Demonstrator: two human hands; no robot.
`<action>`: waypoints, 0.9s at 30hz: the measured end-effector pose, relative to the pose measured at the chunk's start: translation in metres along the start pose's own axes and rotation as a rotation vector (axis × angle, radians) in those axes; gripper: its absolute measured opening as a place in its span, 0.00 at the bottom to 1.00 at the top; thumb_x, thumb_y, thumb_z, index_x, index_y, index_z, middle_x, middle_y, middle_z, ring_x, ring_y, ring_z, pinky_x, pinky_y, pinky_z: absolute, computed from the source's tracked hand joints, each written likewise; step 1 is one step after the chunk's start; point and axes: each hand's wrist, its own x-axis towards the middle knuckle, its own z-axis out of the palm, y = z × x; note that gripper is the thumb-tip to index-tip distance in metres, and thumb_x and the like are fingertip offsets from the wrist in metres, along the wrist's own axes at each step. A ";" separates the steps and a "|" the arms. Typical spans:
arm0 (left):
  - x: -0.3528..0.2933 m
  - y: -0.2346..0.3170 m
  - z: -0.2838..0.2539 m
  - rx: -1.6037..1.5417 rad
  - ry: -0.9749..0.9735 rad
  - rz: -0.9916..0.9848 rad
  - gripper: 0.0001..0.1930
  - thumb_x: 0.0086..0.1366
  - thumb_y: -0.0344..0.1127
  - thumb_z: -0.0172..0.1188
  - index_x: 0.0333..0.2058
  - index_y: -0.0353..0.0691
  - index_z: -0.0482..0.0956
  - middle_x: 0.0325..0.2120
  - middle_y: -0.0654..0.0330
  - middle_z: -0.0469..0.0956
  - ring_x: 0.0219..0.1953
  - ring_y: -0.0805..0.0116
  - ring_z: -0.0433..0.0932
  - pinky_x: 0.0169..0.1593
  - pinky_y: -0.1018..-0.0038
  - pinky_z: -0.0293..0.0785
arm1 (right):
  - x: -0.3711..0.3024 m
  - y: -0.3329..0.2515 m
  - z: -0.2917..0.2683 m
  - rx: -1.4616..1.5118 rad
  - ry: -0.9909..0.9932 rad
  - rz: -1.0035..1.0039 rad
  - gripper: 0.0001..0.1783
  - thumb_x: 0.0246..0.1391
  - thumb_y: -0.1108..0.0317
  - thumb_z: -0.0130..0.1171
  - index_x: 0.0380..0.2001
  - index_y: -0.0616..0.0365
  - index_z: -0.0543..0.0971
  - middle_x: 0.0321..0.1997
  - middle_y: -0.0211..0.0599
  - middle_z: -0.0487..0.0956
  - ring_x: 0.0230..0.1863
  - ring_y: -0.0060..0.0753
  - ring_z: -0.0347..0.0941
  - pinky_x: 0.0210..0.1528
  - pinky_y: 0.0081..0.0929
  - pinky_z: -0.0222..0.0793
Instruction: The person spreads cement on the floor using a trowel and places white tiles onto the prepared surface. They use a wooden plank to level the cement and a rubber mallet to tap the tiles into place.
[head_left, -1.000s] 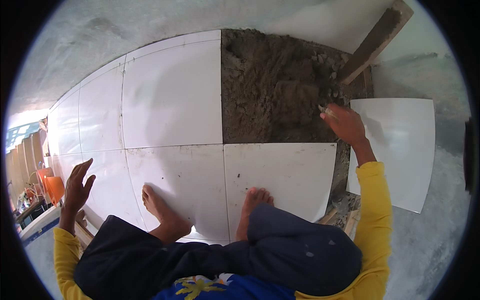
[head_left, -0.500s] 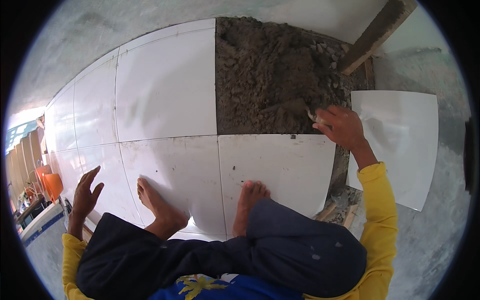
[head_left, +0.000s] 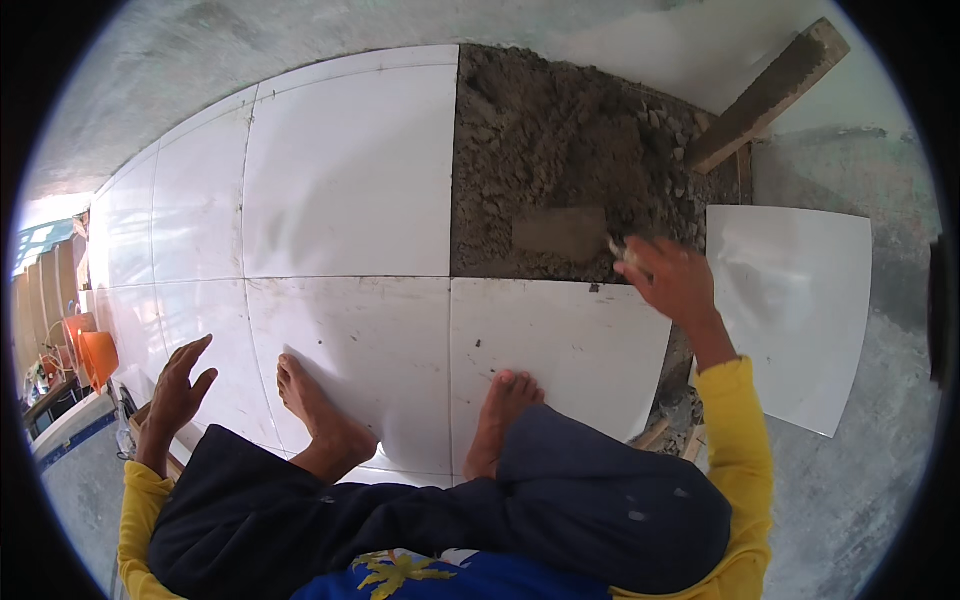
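Observation:
My right hand [head_left: 672, 285] is closed around the handle of a trowel at the near right of a patch of wet mortar [head_left: 550, 120]. The trowel's mortar-coated blade [head_left: 560, 234] lies on or just over the mortar, its broad face showing; whether it touches cannot be told. White floor tiles [head_left: 350, 160] border the patch on its left and near sides. Over the tiles at the left, near my knee, my left hand [head_left: 178, 395] is held with fingers stretched and thumb apart, holding nothing.
A loose white tile [head_left: 790, 310] lies to the right of the mortar. A mortar-stained wooden board [head_left: 765, 95] leans at the back right corner. My bare feet [head_left: 325, 420] rest on the laid tiles. Orange containers [head_left: 97, 355] stand at the far left.
My right hand has come slightly nearer and left, and the trowel blade has turned so its broad face shows more. The view has shifted a little. My left hand stays nearly still.

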 end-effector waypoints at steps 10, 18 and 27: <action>-0.006 0.005 -0.005 -0.051 0.073 0.005 0.29 0.68 0.32 0.66 0.67 0.40 0.73 0.62 0.47 0.77 0.66 0.47 0.74 0.68 0.57 0.71 | 0.102 0.023 0.028 0.122 0.207 0.349 0.26 0.69 0.42 0.58 0.58 0.48 0.79 0.36 0.43 0.85 0.34 0.48 0.84 0.35 0.42 0.77; -0.016 -0.030 0.006 -0.201 0.130 -0.098 0.30 0.68 0.30 0.67 0.68 0.43 0.72 0.62 0.48 0.78 0.64 0.51 0.77 0.65 0.57 0.74 | 0.046 -0.011 0.022 0.971 0.086 0.951 0.29 0.73 0.47 0.56 0.66 0.53 0.72 0.30 0.28 0.73 0.22 0.17 0.68 0.21 0.25 0.67; -0.010 -0.021 -0.005 -0.215 0.171 -0.064 0.29 0.67 0.31 0.67 0.67 0.40 0.73 0.60 0.45 0.78 0.64 0.49 0.77 0.66 0.58 0.73 | 0.155 -0.087 0.032 0.913 -0.034 0.669 0.23 0.74 0.53 0.54 0.60 0.59 0.73 0.30 0.29 0.73 0.22 0.19 0.69 0.23 0.25 0.70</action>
